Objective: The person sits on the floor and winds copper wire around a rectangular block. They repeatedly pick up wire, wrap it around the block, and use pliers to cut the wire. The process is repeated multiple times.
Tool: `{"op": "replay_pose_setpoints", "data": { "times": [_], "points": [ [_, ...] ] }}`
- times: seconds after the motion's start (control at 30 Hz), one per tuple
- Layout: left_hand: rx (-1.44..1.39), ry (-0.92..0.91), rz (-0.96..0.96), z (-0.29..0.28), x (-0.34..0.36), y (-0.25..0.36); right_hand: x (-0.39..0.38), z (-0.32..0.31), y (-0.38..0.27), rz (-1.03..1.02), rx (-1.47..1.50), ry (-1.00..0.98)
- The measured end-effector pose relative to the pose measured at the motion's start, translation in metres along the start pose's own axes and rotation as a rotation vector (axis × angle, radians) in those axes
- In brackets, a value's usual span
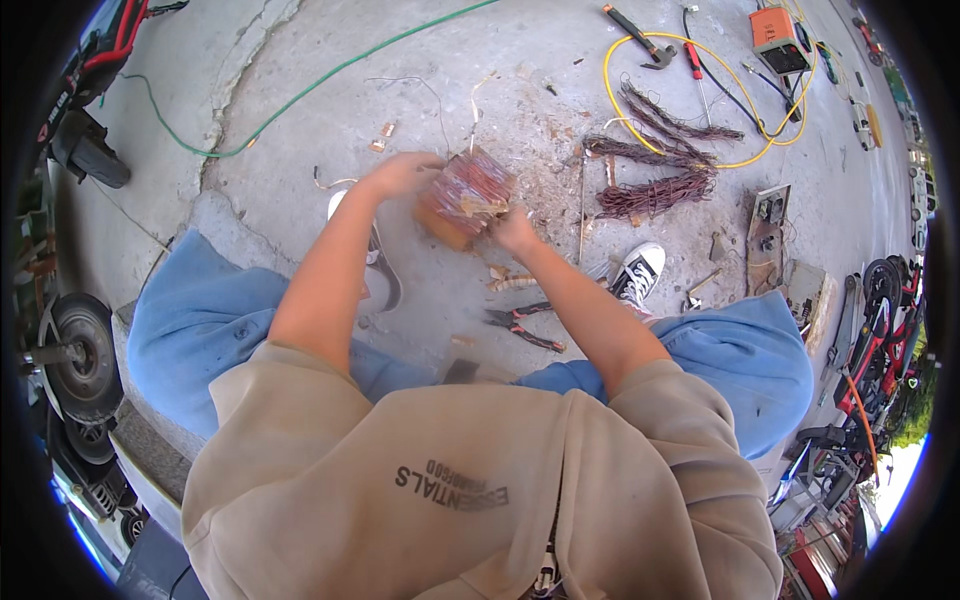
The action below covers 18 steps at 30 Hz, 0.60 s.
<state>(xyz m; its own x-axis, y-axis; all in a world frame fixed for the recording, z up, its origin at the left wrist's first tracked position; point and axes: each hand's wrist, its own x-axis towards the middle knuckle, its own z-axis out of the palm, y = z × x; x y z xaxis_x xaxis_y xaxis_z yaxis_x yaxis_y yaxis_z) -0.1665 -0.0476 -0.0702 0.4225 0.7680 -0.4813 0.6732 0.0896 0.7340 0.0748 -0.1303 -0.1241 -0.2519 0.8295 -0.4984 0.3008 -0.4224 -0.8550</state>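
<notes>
Between my hands is a boxy coil of reddish copper wire (pixel 468 190) with an orange-brown lower face, tilted and blurred by motion. My left hand (pixel 405 174) is closed at its upper left edge, its fingers smeared. At the lower right corner, my right hand (pixel 514 232) grips the coil, with the fingertips partly hidden. Thin loose wires rise from beyond the coil. On the ground nearer to me lie pliers with red and black handles (pixel 524 324).
Bundles of dark reddish wire (pixel 655 195) lie to the right. Beyond them are a hammer (pixel 645 40), a red-handled screwdriver (pixel 695 62), a yellow cable (pixel 612 85) and an orange box-shaped device (pixel 778 40). A green hose (pixel 300 97) crosses the far left. My sneaker (pixel 640 272) stands right of the pliers.
</notes>
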Motion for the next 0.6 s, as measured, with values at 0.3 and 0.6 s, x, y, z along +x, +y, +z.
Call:
{"op": "replay_pose_setpoints", "data": {
  "times": [0.3,0.6],
  "points": [
    [0.193,-0.334,0.039,-0.011,0.021,-0.006,0.01,0.015,0.007,-0.096,-0.018,-0.019],
    [0.277,-0.279,0.078,-0.034,0.02,-0.003,0.009,-0.01,0.014,0.118,-0.101,0.026]
  ]
}}
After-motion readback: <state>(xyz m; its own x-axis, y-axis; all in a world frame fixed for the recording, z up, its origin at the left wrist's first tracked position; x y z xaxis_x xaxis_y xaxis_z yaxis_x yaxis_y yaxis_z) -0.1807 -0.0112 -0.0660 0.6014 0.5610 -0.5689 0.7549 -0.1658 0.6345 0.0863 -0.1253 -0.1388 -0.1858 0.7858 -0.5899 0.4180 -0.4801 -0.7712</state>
